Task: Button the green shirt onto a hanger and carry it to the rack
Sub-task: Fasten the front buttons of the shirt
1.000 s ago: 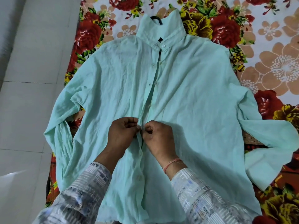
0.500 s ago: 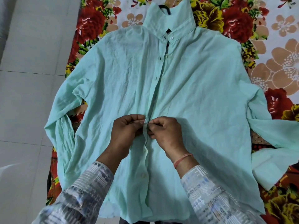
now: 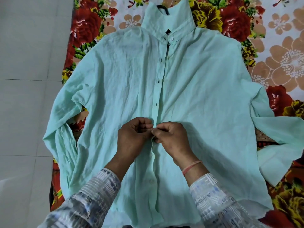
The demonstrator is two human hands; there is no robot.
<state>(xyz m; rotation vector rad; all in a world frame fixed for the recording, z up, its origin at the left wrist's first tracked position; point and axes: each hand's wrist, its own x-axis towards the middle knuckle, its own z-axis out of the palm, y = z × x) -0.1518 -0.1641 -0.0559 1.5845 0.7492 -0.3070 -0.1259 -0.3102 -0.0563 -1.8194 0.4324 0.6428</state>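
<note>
A pale green shirt (image 3: 205, 99) lies face up and spread flat on a flowered bed cover. A black hanger hook (image 3: 162, 9) pokes out of its collar; the hanger's body is hidden inside the shirt. My left hand (image 3: 133, 137) and my right hand (image 3: 172, 139) meet at the front placket (image 3: 158, 89), about two thirds of the way down. Both pinch the placket edges together at one button. Above my hands the front edges lie closed together; a white button (image 3: 151, 181) lies below them.
The flowered cover (image 3: 279, 46) in red, yellow and tan extends right and beyond the collar. Pale floor tiles (image 3: 28, 79) run along the left side. The shirt's right sleeve (image 3: 279, 145) folds back on the cover; the left sleeve (image 3: 64, 129) reaches the cover's edge.
The view has shifted so the shirt sits lower in frame. Both hands have stayed pinched together at the placket, working the same spot with small finger movements.
</note>
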